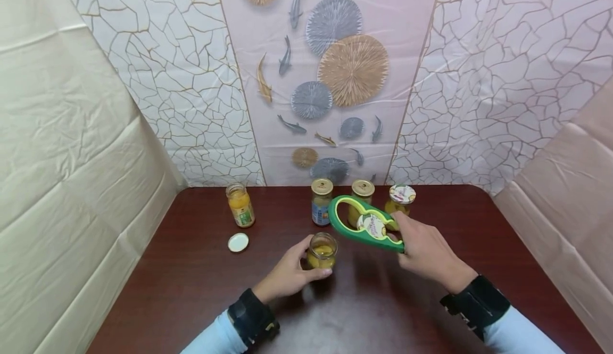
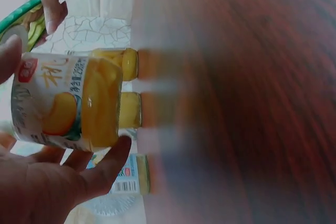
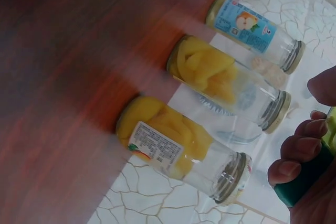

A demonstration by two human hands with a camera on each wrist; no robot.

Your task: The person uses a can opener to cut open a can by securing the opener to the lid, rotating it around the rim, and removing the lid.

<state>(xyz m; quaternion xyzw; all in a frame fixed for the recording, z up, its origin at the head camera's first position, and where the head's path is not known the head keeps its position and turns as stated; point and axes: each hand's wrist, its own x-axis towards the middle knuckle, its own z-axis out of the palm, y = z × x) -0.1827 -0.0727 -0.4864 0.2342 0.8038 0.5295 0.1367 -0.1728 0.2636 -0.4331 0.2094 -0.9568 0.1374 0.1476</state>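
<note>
My left hand [image 1: 286,275] holds a small lidless glass jar of yellow peach pieces [image 1: 322,262], thumb on the near side and fingers round the far side. Its white label [image 2: 50,98] with a peach picture shows in the left wrist view. In my right hand [image 1: 426,248] is a green jar opener [image 1: 354,236] with a pale yellow-green inner edge, gripped by its right end. A white printed lid [image 1: 372,225] sits within the opener's inner edge. The opener is tilted above the table, to the right of the jar and partly in front of the jars behind.
Along the back stand a blue-labelled jar [image 1: 321,211] with a gold lid, another gold-lidded jar [image 1: 363,188] and a fruit jar with a white printed lid [image 1: 402,194]. Further left is a lidless jar with orange contents [image 1: 241,207]. A loose white lid [image 1: 238,243] lies before it.
</note>
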